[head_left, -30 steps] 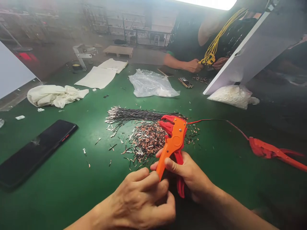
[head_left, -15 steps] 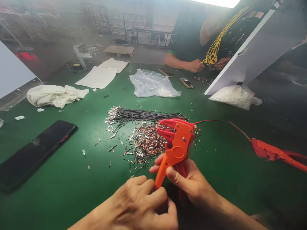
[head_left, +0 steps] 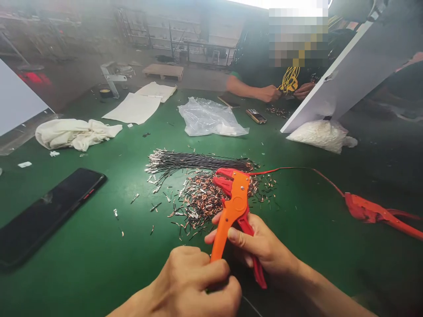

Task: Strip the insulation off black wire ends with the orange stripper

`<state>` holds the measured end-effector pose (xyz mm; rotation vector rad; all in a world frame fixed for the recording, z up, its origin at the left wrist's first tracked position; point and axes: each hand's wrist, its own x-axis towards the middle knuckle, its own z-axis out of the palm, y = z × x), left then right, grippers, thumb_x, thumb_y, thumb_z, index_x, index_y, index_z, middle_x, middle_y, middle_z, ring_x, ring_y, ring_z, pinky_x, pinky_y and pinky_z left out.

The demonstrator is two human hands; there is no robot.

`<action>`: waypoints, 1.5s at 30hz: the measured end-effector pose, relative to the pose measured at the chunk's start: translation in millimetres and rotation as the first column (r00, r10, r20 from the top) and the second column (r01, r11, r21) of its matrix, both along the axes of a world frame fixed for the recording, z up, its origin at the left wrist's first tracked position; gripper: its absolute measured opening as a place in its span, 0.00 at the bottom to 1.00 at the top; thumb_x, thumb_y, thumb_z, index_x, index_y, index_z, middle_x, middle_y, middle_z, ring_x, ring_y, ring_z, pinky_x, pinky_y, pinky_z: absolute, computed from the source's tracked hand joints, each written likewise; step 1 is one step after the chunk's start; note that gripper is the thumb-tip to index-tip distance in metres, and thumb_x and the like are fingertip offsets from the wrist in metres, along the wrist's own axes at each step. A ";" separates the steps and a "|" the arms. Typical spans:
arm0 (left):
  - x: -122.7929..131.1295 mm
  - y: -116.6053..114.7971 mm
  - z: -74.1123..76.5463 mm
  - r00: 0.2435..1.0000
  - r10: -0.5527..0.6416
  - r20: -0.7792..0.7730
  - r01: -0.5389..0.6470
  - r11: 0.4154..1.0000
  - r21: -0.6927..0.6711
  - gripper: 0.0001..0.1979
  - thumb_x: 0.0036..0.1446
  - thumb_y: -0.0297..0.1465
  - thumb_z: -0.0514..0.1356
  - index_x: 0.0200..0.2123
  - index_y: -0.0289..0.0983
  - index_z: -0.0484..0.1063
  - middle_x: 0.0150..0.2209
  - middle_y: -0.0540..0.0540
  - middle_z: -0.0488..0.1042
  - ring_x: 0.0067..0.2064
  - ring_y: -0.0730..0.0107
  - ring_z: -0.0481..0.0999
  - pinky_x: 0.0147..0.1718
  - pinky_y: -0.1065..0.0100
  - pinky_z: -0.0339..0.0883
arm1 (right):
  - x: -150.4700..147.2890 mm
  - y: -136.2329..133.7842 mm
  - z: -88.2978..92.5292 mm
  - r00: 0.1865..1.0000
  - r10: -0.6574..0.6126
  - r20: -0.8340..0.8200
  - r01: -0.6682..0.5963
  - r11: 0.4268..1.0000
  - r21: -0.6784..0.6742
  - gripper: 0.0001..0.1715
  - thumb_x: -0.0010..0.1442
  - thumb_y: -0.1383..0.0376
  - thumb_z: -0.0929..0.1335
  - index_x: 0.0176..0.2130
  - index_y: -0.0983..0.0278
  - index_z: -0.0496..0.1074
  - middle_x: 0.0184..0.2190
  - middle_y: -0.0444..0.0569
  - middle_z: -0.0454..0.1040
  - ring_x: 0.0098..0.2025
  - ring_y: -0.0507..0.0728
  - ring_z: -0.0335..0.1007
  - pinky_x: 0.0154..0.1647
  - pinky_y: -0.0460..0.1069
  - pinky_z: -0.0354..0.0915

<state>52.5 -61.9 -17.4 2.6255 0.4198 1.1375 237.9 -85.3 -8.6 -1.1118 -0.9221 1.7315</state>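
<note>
An orange and red wire stripper stands upright in front of me, its jaws pointing up and left. My right hand holds it from the right, thumb across the handles. My left hand is closed around the bottom of the orange handle, which its fingers hide. The red handle stands apart from the orange one and shows below my right hand. Behind the tool lies a pile of short wire offcuts, black and copper-coloured. Beyond it is a bundle of black wires with metal terminals at the left ends.
To the left lie a smartphone and a white cloth. A clear plastic bag lies farther back. At right are a second red tool and a bag of white pieces by a white panel. Across the table a person's hands hold yellow wires.
The wire stripper has turned and its head has come slightly lower and left. Its red handle now spreads farther from the orange one. My left hand stays at the handle's lower end.
</note>
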 end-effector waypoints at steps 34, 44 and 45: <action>1.5 14.4 -8.2 0.945 0.301 0.129 -0.237 0.901 -0.363 0.08 0.60 0.20 0.55 0.38 0.38 0.70 0.30 0.49 0.76 0.31 0.73 0.76 0.32 0.73 0.70 | -20.6 -13.7 0.8 0.755 0.156 -0.637 -0.286 0.952 -0.106 0.15 0.55 0.61 0.72 0.38 0.64 0.65 0.21 0.41 0.70 0.20 0.50 0.68 0.24 0.45 0.69; 2.2 11.1 -9.7 0.962 0.233 0.143 -0.141 0.871 -0.472 0.13 0.60 0.20 0.55 0.45 0.39 0.70 0.35 0.48 0.76 0.35 0.73 0.77 0.35 0.74 0.71 | -24.8 -19.5 -6.9 0.789 0.116 -0.603 -0.234 0.965 -0.122 0.19 0.55 0.56 0.72 0.34 0.64 0.62 0.15 0.41 0.69 0.13 0.48 0.64 0.16 0.42 0.66; 2.4 10.6 -9.9 0.963 0.229 0.142 -0.134 0.864 -0.485 0.13 0.61 0.20 0.55 0.45 0.39 0.70 0.35 0.48 0.76 0.35 0.73 0.77 0.35 0.74 0.71 | -25.3 -20.3 -6.5 0.794 0.111 -0.597 -0.232 0.964 -0.129 0.19 0.55 0.55 0.72 0.34 0.64 0.62 0.15 0.41 0.69 0.13 0.48 0.64 0.17 0.42 0.67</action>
